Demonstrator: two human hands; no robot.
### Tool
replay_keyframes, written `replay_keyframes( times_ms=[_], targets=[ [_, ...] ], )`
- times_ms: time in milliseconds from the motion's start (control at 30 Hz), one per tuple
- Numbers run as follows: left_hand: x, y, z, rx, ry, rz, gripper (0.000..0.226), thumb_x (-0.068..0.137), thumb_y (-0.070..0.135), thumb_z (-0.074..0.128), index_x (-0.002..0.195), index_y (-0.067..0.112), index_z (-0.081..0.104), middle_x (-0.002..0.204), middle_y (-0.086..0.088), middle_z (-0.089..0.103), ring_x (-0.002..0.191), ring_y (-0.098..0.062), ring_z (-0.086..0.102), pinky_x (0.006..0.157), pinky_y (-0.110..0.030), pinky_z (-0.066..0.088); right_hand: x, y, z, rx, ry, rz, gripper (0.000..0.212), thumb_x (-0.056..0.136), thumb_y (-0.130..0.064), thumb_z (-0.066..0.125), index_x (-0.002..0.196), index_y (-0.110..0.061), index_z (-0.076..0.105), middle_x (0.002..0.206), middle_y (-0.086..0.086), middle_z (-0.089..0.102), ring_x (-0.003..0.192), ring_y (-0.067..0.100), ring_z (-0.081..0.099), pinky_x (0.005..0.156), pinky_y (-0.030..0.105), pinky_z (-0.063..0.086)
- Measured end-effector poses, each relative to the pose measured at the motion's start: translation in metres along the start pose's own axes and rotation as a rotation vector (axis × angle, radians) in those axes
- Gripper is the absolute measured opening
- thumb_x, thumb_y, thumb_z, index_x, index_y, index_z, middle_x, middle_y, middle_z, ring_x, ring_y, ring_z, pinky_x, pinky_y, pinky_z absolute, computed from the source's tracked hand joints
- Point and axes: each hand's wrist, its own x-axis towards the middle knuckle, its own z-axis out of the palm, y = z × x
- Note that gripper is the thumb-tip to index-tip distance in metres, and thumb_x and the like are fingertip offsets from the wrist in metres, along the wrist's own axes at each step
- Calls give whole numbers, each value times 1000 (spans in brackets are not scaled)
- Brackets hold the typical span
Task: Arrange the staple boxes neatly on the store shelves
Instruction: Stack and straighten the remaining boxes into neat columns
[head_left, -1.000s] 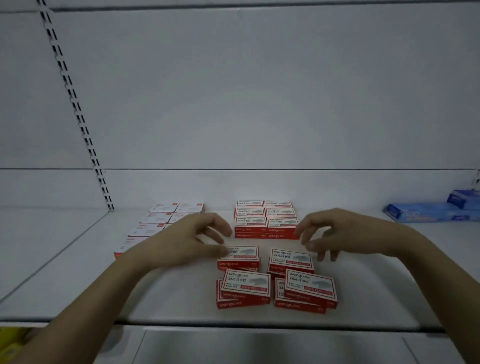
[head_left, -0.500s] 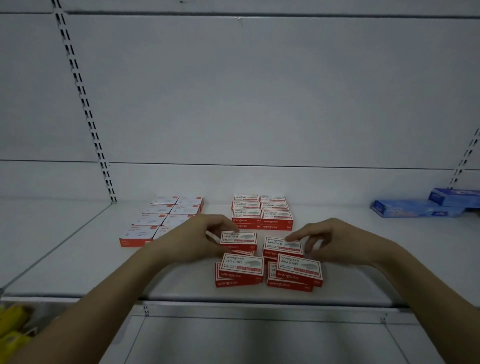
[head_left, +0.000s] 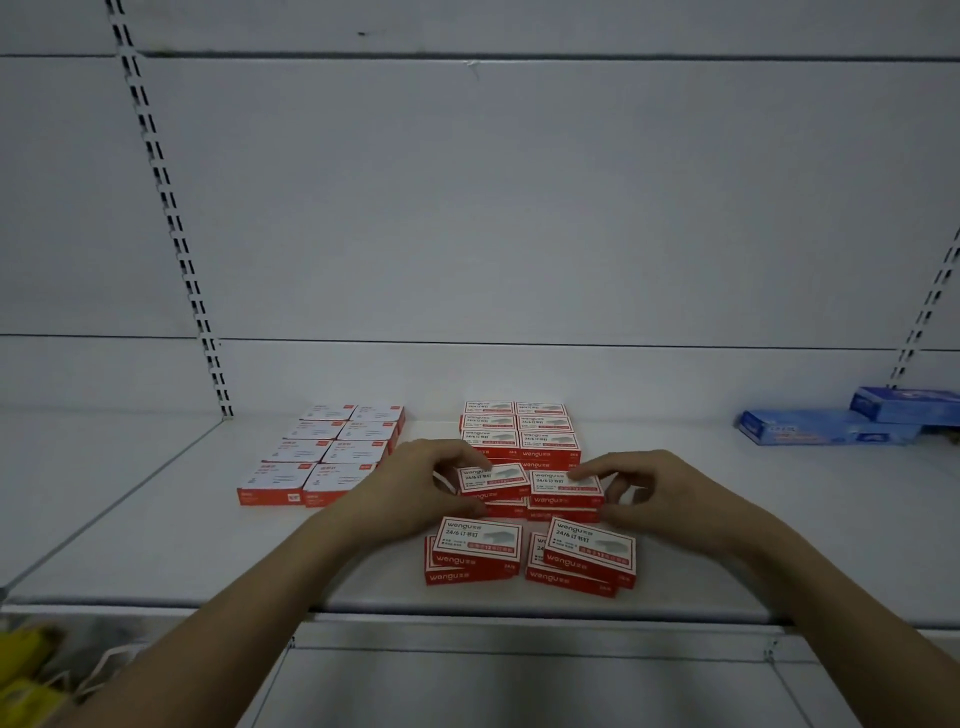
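Reaching forward, both hands (head_left: 415, 493) (head_left: 654, 493) grip staple boxes (head_left: 530, 491).

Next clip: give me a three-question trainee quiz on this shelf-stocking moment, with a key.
1. True or false: the two front stacks sit squarely aligned.
2. Which boxes does the left hand touch? A) blue boxes B) the middle-row left stack C) the pale-topped boxes
3. Fill in: the right hand rests on the middle-row ___ stack.

Key: 1 false, their top boxes lie skewed; 2 B; 3 right.
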Motion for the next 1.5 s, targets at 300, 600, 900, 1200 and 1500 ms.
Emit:
replay_keyframes(
  times_ms=[300, 600, 900, 1200, 1500],
  targets=[
    [2, 2, 2, -31, -7, -17, 40, 80, 28, 75, 117, 36, 61, 111, 16, 61, 88, -6, 67, 76, -21, 58, 2, 4, 9, -80, 112, 14, 35, 83, -20, 73, 109, -40, 60, 111, -20, 53, 93, 10, 62, 64, 15, 56],
    [7, 1, 9, 157, 189, -21, 40, 81, 29, 74, 120, 32, 65, 111, 10, 43, 94, -9, 56, 84, -22, 53, 22, 3, 30, -252, 299, -71, 36, 87, -22, 69, 121, -31, 62, 107, -9, 45, 89, 5, 53, 69, 6, 44],
    [4, -2, 16, 48, 317, -47, 33, 79, 22, 77, 111, 25, 68, 108, 8, 52, 93, -9, 58, 85, -22, 51, 24, 4, 38, -407, 331, -73, 39, 95, -31, 56, 133, -28, 54, 98, -8, 51, 87, 7, 48, 79, 16, 36],
    [6, -3, 16, -16, 369, -91, 25, 80, 20, 76, 104, 22, 70, 106, 7, 58, 88, -8, 61, 70, -13, 47, 30, 12, 37, -415, 288, -114, 36, 99, -24, 49, 134, -29, 53, 112, 1, 59, 96, 9, 49, 90, 23, 41],
    [1, 1, 14, -127, 345, -132, 31, 83, 22, 73, 112, 25, 64, 109, 7, 58, 86, -7, 62, 67, -18, 54, 17, -2, 34, -123, 280, -10, 32, 99, -32, 47, 129, -42, 51, 108, -6, 60, 95, 9, 60, 75, 18, 51]
  ],
)
